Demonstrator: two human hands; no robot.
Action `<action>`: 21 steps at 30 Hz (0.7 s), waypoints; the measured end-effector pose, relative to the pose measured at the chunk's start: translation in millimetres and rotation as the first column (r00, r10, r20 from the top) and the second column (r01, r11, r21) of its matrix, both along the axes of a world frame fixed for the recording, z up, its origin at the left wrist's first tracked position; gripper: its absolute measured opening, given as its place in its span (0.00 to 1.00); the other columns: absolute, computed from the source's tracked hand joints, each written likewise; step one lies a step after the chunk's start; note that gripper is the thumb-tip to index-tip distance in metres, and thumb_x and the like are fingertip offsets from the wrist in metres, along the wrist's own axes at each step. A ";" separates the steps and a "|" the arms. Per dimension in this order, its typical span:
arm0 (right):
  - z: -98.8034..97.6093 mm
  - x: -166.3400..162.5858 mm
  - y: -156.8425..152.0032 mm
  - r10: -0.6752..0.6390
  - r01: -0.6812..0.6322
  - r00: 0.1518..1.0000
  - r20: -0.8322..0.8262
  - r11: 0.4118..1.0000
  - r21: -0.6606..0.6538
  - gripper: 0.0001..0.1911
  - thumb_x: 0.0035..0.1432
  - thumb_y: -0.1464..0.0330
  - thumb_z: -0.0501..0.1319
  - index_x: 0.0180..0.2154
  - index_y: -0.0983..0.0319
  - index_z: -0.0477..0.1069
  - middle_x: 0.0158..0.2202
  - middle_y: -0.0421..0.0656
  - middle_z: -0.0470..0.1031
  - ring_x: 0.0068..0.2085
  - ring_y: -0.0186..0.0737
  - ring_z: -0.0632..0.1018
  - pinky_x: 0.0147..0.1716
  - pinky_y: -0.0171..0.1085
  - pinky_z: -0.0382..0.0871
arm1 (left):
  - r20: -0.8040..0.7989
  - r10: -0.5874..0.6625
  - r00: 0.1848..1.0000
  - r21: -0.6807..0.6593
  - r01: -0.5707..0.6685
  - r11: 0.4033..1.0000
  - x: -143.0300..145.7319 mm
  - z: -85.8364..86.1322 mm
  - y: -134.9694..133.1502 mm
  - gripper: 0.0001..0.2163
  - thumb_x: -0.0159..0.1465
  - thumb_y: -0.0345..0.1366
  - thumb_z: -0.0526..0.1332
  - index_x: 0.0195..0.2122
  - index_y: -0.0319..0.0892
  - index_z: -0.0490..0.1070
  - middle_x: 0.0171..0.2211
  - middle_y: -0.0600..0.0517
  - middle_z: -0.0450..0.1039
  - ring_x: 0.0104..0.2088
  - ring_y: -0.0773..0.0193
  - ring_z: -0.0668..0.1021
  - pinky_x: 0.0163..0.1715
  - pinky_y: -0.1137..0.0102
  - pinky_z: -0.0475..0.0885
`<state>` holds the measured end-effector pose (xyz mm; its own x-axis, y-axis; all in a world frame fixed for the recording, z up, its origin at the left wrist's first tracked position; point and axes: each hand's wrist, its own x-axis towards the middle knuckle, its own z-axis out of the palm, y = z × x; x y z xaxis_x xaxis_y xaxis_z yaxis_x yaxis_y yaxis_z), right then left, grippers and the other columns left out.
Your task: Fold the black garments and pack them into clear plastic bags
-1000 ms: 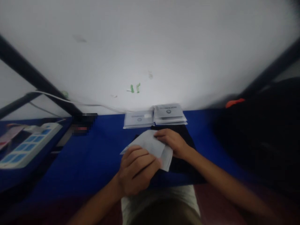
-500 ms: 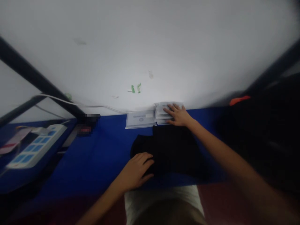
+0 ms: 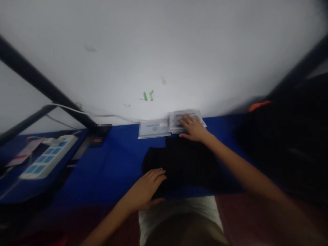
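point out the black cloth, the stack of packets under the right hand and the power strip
black cloth (image 3: 189, 164), head view, middle of the folded fabric
stack of packets (image 3: 176, 118), head view, top packet left of the fingers
power strip (image 3: 48, 157), head view, middle of its white body

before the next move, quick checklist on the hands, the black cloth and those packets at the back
1. Right hand flat on right packet stack: ok.
2. Left hand on near edge of black cloth: ok.
3. Either hand gripping anything: not ok, both lie open.
4. Cloth lying flat on blue table: ok.
5. Left packet stack untouched beside it: ok.
6. Number of packets under the right hand: cannot tell.
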<state>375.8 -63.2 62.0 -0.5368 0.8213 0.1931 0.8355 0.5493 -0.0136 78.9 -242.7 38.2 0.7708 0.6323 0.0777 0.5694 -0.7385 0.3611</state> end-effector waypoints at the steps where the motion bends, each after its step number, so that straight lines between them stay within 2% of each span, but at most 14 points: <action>1: 1.8 -5.9 -18.5 0.052 -0.051 0.997 -0.057 0.999 0.015 0.39 0.63 0.51 0.55 0.67 0.65 0.51 0.69 0.60 0.49 0.69 0.64 0.50 0.62 0.64 0.44 | -0.011 0.002 1.000 -0.002 -0.002 1.000 -1.0 -1.5 -3.3 0.24 0.57 0.39 0.69 0.53 0.40 0.66 0.59 0.38 0.66 0.61 0.45 0.68 0.57 0.49 0.68; 4: 1.4 -21.7 -85.2 0.285 -0.311 0.931 -0.227 0.947 -0.085 0.40 0.62 0.49 0.56 0.66 0.66 0.53 0.65 0.59 0.60 0.64 0.56 0.63 0.60 0.53 0.59 | -0.064 -0.002 0.998 0.019 0.003 1.000 -3.1 -8.3 -12.5 0.14 0.57 0.32 0.68 0.43 0.40 0.69 0.61 0.38 0.63 0.62 0.44 0.66 0.58 0.48 0.66; 6: -4.8 -24.5 -127.8 0.345 -0.406 0.896 -0.281 0.891 -0.202 0.40 0.58 0.48 0.60 0.64 0.63 0.57 0.61 0.56 0.66 0.59 0.54 0.69 0.56 0.50 0.65 | -0.087 -0.011 0.996 0.037 0.014 0.999 -4.6 -12.2 -17.7 0.11 0.57 0.25 0.65 0.40 0.41 0.69 0.61 0.40 0.63 0.63 0.46 0.65 0.59 0.48 0.65; 8: -15.0 -17.9 -160.9 0.286 -0.366 0.915 -0.283 0.885 -0.288 0.41 0.52 0.51 0.67 0.62 0.62 0.62 0.58 0.56 0.69 0.55 0.55 0.72 0.53 0.51 0.68 | -0.073 -0.015 0.997 0.026 0.017 1.000 -7.7 -12.7 -21.5 0.09 0.59 0.22 0.62 0.38 0.42 0.69 0.60 0.43 0.65 0.62 0.49 0.66 0.59 0.50 0.66; 10: -26.4 -2.7 -183.8 0.181 -0.250 0.955 -0.235 0.917 -0.311 0.43 0.45 0.59 0.72 0.61 0.63 0.63 0.58 0.58 0.67 0.58 0.60 0.70 0.54 0.55 0.67 | -0.027 -0.005 1.000 -0.023 0.004 1.000 -12.8 -8.7 -23.6 0.07 0.60 0.23 0.61 0.36 0.42 0.69 0.59 0.46 0.67 0.62 0.52 0.67 0.58 0.53 0.67; 13: -37.2 28.9 -205.5 0.040 -0.092 0.984 -0.173 0.947 -0.307 0.45 0.41 0.73 0.71 0.62 0.63 0.62 0.60 0.60 0.65 0.58 0.64 0.69 0.53 0.58 0.68 | 0.048 0.068 0.997 -0.113 -0.062 0.992 -22.8 1.9 -23.4 0.04 0.64 0.27 0.60 0.37 0.43 0.68 0.58 0.46 0.67 0.61 0.54 0.67 0.57 0.57 0.69; 15: -35.9 49.4 -215.5 -0.009 -0.053 0.980 -0.198 0.950 -0.308 0.38 0.44 0.79 0.65 0.59 0.59 0.65 0.58 0.56 0.68 0.56 0.60 0.72 0.52 0.55 0.70 | 0.104 0.136 0.985 -0.144 -0.120 0.982 -29.0 7.2 -21.0 0.02 0.66 0.30 0.58 0.38 0.44 0.67 0.56 0.46 0.69 0.59 0.56 0.70 0.55 0.58 0.71; 18: -22.9 71.6 -221.3 -0.023 -0.103 0.947 -0.321 0.924 -0.368 0.23 0.55 0.79 0.59 0.50 0.54 0.73 0.47 0.47 0.77 0.44 0.47 0.79 0.42 0.44 0.75 | 0.182 0.241 0.953 -0.161 -0.213 0.964 -33.9 6.9 -13.2 0.02 0.69 0.33 0.55 0.41 0.45 0.65 0.46 0.48 0.75 0.46 0.59 0.79 0.44 0.64 0.76; 21: -8.0 84.0 -207.3 -0.085 -0.111 0.911 -0.403 0.891 -0.440 0.12 0.63 0.71 0.56 0.45 0.54 0.74 0.38 0.44 0.79 0.35 0.43 0.80 0.35 0.39 0.73 | 0.224 0.327 0.918 -0.144 -0.301 0.943 -32.4 -0.4 2.1 0.04 0.70 0.36 0.52 0.43 0.45 0.63 0.35 0.52 0.76 0.34 0.62 0.81 0.33 0.69 0.75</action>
<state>459.8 -270.5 54.0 -0.5037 0.8638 0.0103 0.6950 0.4123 -0.5891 46.6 -240.6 37.9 0.4975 0.8531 0.1569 0.6512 -0.4868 0.5822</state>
